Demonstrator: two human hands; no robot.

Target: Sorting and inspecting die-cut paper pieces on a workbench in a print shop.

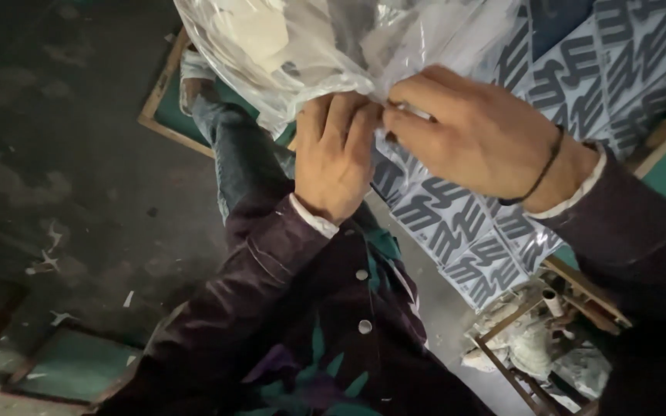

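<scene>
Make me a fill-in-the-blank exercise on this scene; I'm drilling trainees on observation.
1. Both hands pinch a clear plastic ____.
2. The right hand wears a thin dark ____ at the wrist.
3. The left hand comes out of a dark ____ sleeve.
4. The patterned sheets lie to the person's ____.

Missing words: bag; band; purple; right

Dim overall, cool cast. Light falls from above right: the clear plastic bag point(294, 46) throws white glare, and the right hand point(472, 135) is the brightest skin. Floor point(55, 154) at left sinks into near-black shadow. Dark sleeves lose detail. Soft, compressed picture throughout; lower right corner clutter smeared and out of focus.
</scene>
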